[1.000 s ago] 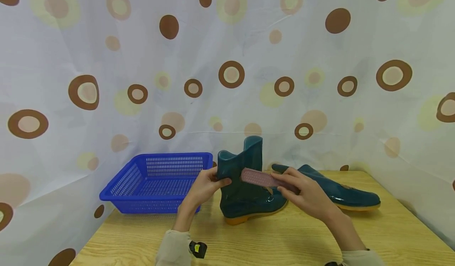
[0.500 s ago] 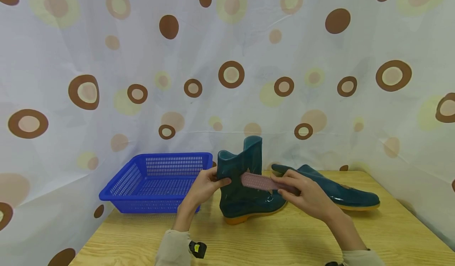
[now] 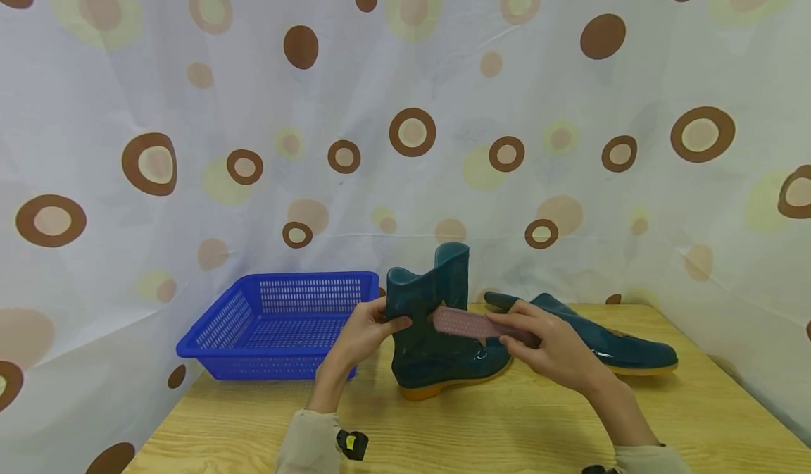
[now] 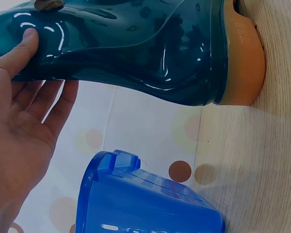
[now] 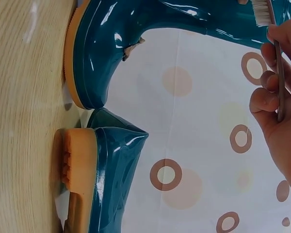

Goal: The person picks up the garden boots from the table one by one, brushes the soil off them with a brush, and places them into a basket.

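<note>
A glossy dark teal rubber boot (image 3: 431, 354) with an orange sole stands upright on the table. My left hand (image 3: 364, 333) grips the back of its shaft, the thumb on the near side and the other fingers behind. A brown patch (image 4: 48, 4) shows on the shaft near the thumb, and a brown scrap (image 5: 132, 47) sits at the instep. My right hand (image 3: 550, 340) holds a pink brush (image 3: 465, 323) by its handle, the head lying across the shaft. Its white bristles (image 5: 261, 12) face the boot; exact contact is hard to tell.
A second teal boot (image 3: 633, 347) lies behind my right hand, its shaft folded flat. At the left stands a blue perforated plastic basket (image 3: 272, 365). The wood-grain table (image 3: 481, 432) reaches a white, dotted curtain (image 3: 405, 192) at the back.
The brush head has dropped slightly on the shaft from a second ago, and has shifted a little right since half a second ago. My left hand and the boot stay practically still.
</note>
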Demonstrator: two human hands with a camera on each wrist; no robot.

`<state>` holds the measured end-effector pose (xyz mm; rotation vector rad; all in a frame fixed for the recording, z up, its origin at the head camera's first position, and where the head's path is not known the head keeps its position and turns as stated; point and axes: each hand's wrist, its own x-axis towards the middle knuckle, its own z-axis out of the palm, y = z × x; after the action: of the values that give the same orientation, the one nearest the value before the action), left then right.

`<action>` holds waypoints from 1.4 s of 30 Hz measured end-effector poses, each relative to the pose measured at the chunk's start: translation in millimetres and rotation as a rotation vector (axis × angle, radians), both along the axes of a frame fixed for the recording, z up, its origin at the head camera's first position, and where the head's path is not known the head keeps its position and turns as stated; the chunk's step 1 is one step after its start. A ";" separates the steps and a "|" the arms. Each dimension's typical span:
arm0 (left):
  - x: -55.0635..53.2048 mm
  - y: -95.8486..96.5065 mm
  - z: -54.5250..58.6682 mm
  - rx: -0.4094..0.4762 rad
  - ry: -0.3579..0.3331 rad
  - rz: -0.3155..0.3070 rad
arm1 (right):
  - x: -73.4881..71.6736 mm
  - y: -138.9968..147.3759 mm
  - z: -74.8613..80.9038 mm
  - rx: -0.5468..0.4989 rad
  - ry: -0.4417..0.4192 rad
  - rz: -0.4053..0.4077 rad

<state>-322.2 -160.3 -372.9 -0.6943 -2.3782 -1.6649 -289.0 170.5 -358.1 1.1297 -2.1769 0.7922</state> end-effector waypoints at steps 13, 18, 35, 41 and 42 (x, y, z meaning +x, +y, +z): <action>4.6 3.7 7.4 -0.025 -0.010 -0.005 | -0.4 -2.5 -2.8 -0.007 0.002 -0.067; 2.1 2.5 4.1 -0.017 -0.002 -0.003 | -0.9 -2.1 -3.3 0.015 -0.018 -0.070; -1.1 -0.9 -0.1 -0.015 0.014 -0.008 | -2.4 2.8 -1.8 0.028 -0.045 -0.039; -1.3 0.4 -0.4 -0.019 0.018 0.001 | -2.3 5.5 -1.0 0.038 -0.068 -0.051; -0.4 0.7 0.7 -0.019 0.014 0.001 | -2.2 5.8 -0.7 0.039 -0.071 -0.051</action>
<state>-322.6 -159.6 -372.2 -0.7049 -2.3872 -1.6340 -291.2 176.4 -358.9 1.0752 -2.2797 0.7811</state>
